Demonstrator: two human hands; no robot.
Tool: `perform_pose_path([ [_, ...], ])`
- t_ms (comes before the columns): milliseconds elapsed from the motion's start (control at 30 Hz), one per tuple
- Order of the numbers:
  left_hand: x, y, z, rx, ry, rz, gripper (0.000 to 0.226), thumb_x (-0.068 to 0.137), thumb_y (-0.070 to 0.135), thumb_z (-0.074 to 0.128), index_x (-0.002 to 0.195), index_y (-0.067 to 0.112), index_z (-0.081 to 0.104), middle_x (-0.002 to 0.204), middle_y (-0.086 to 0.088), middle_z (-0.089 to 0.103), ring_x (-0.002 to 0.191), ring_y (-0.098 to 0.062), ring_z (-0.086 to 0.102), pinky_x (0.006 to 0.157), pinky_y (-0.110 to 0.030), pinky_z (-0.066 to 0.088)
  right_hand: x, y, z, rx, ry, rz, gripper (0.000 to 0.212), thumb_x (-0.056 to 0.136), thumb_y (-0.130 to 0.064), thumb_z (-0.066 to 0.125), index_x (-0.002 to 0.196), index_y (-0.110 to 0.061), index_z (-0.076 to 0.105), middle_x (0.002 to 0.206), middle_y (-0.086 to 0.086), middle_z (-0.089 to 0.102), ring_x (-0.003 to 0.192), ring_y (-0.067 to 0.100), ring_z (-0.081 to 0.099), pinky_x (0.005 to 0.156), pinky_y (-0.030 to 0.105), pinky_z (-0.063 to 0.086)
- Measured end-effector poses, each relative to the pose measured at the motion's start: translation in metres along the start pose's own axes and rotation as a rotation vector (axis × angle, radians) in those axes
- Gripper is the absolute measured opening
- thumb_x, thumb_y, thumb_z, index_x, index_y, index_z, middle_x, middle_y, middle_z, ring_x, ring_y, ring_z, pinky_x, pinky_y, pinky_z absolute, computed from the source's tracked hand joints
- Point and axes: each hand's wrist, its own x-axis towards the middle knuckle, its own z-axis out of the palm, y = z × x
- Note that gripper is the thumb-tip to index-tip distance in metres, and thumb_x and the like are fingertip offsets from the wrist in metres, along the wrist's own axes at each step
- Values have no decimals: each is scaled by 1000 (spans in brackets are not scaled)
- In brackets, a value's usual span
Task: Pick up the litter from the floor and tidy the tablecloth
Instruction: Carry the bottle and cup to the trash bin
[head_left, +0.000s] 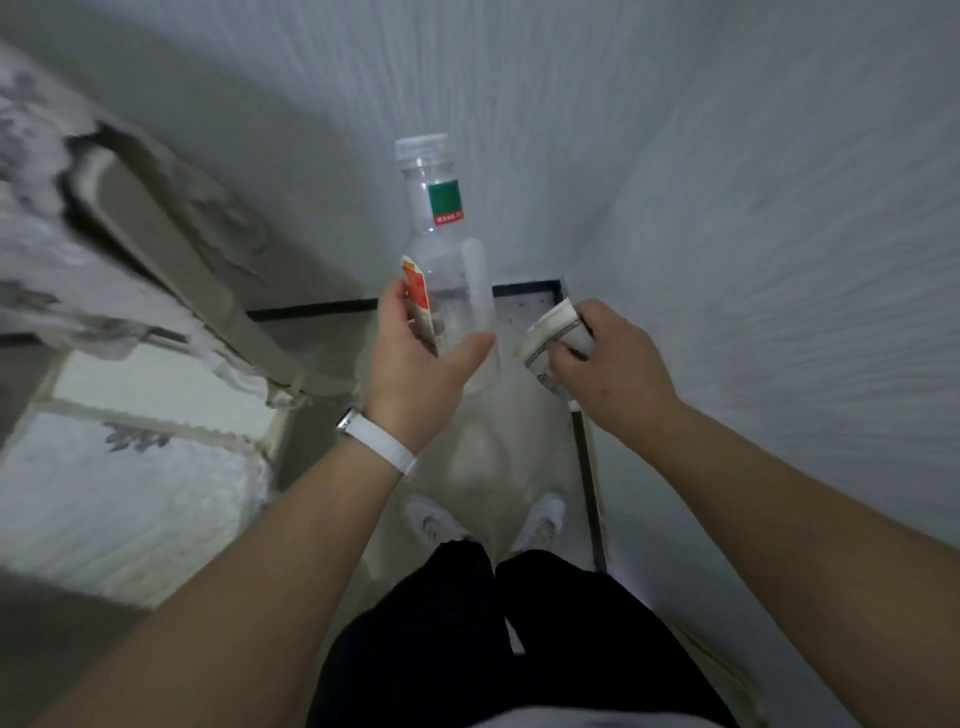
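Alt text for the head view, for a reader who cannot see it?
A standing person's left hand holds a clear plastic bottle, and the right hand grips a crushed paper cup. A patterned tablecloth is at left, blurred.

Plastic bottle (441, 249) is being held in the left hand (415, 374), centre of view, cap end farthest from the body. Paper cup (553, 332) is being held in the right hand (608, 364), just right of the bottle, apart from it. Both are being held above the floor (483, 457), ahead of the shoes (434, 519). Tablecloth (104, 499) is being seen at left, wall (753, 260) at right and ahead.
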Motion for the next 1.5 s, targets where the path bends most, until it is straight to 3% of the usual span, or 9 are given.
perform_pose_path([
  [233,-29,42,-88,-92,164,11,75,75,20,84,136,24,42,118,18,60,105,4,61,94,-23,51,-21,-105,-14,-6,-31,-141,9,88,-21,57,96,-16,57,80,-4,61,75,19,58,64,34,46],
  [433,-61,51,-157,-136,352,-28,73,77,20,82,136,28,39,112,21,57,90,19,58,71,-4,48,-25,-180,-12,-20,-113,-306,4,90,-20,56,93,-19,57,83,-4,61,77,19,57,66,34,46],
  [633,-83,45,-218,-184,544,-101,71,77,19,82,132,33,38,111,17,54,92,12,56,80,-19,51,-19,-248,19,-60,-251,-501,4,90,-23,57,93,-19,58,84,1,63,76,22,59,64,37,49],
  [800,-97,33,-255,-187,732,-180,72,75,22,84,132,30,41,115,8,56,103,-8,58,87,-32,53,-9,-299,58,-59,-412,-670,9,90,-23,57,92,-13,57,79,8,61,72,26,57,63,40,48],
  [967,-108,37,-269,-186,966,-276,68,77,17,82,128,34,40,106,17,56,95,1,58,80,-25,50,14,-333,91,-55,-596,-774,6,88,-23,56,86,-18,53,74,2,57,70,25,56,61,38,45],
  [1200,-134,45,-262,-228,1295,-409,80,72,27,86,138,29,40,126,10,58,112,-8,59,98,-41,52,23,-384,125,-119,-878,-989,12,88,-24,56,89,-12,52,78,6,60,73,26,57,64,40,48],
  [1300,-154,50,-252,-256,1455,-427,82,68,34,86,138,31,42,126,10,60,111,-8,62,93,-36,54,2,-400,139,-123,-1001,-1086,12,88,-23,57,87,-13,51,74,1,58,68,20,56,59,36,46],
  [1400,-187,58,-239,-279,1618,-459,77,75,22,83,139,28,40,120,12,58,105,-4,61,85,-24,54,-35,-408,149,-173,-1111,-1206,10,88,-23,56,83,-17,50,70,-2,57,63,17,53,56,34,43],
  [1500,-236,55,-223,-272,1768,-524,71,77,19,82,131,33,38,114,13,54,104,-7,58,83,-27,51,-85,-412,155,-181,-1224,-1312,6,88,-23,56,84,-22,53,73,-5,59,67,14,56,56,32,43],
])
